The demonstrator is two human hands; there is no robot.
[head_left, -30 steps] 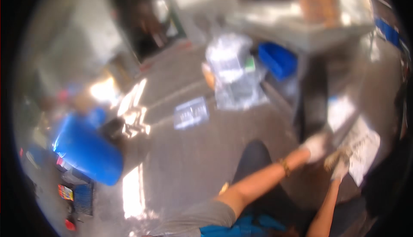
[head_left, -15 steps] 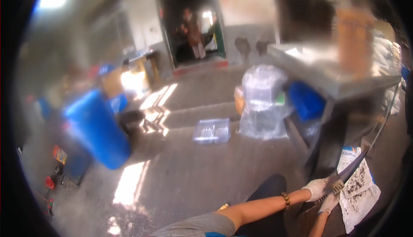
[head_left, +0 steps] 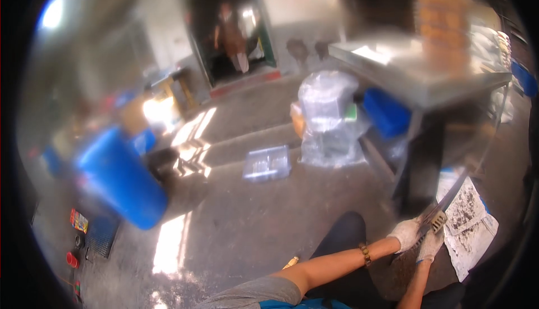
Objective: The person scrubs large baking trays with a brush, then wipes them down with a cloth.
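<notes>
My left hand (head_left: 405, 235), in a pale glove with a beaded bracelet at the wrist, is closed on a long, thin, dark blade-like piece (head_left: 452, 193). My right hand (head_left: 430, 247), gloved too, grips beside it around a pale block with dark slots (head_left: 437, 222), which lies against the long piece. I cannot tell the exact kind of either thing. Right next to my hands lies a white sheet or flattened sack (head_left: 475, 248), strewn with dark crumbs. My knee (head_left: 349, 236) is bent just left of my hands.
A metal-edged table (head_left: 387, 73) stands at the right, with a blue bin (head_left: 386, 112) beneath it. Plastic-wrapped goods (head_left: 330, 119) and a clear tray (head_left: 267, 163) sit on the floor. A blue barrel (head_left: 123, 180) stands left. A person (head_left: 231, 38) is in the doorway.
The view has shifted, so the table and the wrapped goods appear further left and higher. Both hands keep their grip and sit slightly lower on the long piece. The person in the doorway has changed posture.
</notes>
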